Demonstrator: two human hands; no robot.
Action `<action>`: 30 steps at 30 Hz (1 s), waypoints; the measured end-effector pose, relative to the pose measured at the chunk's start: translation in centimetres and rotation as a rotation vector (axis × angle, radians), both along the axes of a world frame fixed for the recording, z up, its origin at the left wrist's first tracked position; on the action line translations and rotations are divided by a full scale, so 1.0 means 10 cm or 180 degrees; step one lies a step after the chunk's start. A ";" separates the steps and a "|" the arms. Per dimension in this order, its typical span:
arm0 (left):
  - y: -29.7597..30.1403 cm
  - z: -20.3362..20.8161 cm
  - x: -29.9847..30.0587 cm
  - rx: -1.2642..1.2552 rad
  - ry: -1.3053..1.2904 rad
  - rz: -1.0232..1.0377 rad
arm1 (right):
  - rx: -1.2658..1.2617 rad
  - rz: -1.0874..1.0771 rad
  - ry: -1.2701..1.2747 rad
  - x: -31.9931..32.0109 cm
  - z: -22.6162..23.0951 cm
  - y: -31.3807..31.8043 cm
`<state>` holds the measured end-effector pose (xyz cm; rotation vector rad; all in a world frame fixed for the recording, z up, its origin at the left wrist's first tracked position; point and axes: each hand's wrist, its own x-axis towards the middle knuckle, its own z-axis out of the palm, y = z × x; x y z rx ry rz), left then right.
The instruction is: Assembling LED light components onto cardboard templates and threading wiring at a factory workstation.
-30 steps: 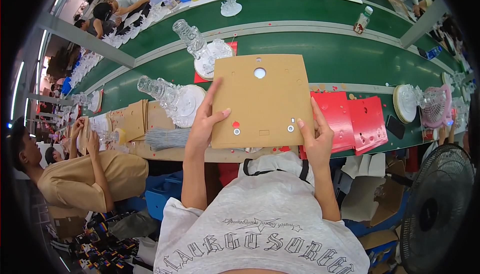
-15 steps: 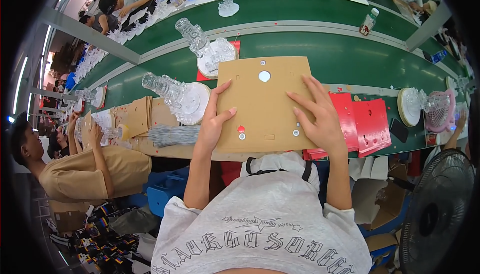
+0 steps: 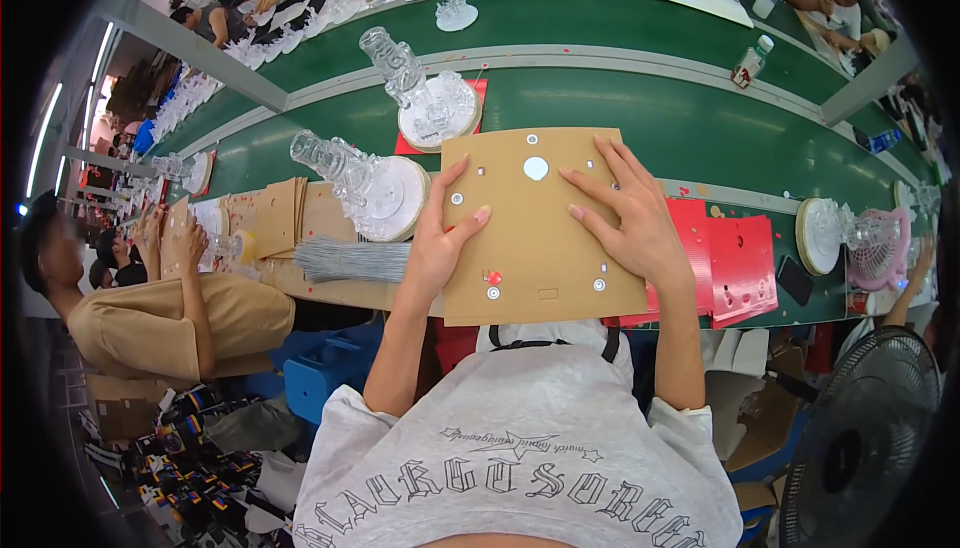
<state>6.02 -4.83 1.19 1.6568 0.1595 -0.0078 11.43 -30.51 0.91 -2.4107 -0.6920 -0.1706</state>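
Observation:
A brown cardboard sheet (image 3: 535, 238) is held level between my two hands, over the near edge of the bench. It has a large round hole near its far edge, small slots, several metal-ringed holes, and a red spot near its lower left corner. My left hand (image 3: 437, 248) grips its left edge, the thumb and a finger resting on top. My right hand (image 3: 635, 223) holds the right side, its fingers spread over the upper face. What lies under the sheet is hidden. A clear vase-like piece on a round white base (image 3: 395, 203) stands just left of my left hand.
Grey wire strands (image 3: 350, 260) and brown cardboard pieces (image 3: 280, 223) lie at left. Red sheets (image 3: 740, 263) and a dark phone (image 3: 795, 280) sit at right. Another clear piece on a round base (image 3: 440, 113) stands farther back. A black fan (image 3: 860, 448) is at lower right; a co-worker (image 3: 180, 323) sits at left.
The cardboard sheet has come slightly toward me with both hands. More of its ringed holes and slots show, and my right fingers have shifted a little across its face.

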 end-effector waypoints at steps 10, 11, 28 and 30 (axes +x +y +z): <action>0.14 -0.01 0.05 0.3004 -0.1305 0.0130 | -0.0106 -0.0042 0.0007 0.01 -0.03 0.12; 0.14 0.01 0.05 0.2990 -0.1280 0.0174 | -0.0046 -0.0052 0.0036 0.02 -0.04 0.12; -0.04 0.15 -0.09 0.3399 -0.0983 -0.0537 | 0.0355 0.0771 0.3412 -0.87 -2.03 0.09; 0.03 0.16 -0.06 0.3351 -0.0990 -0.0519 | -0.0446 0.1646 0.2393 -0.99 -1.74 0.58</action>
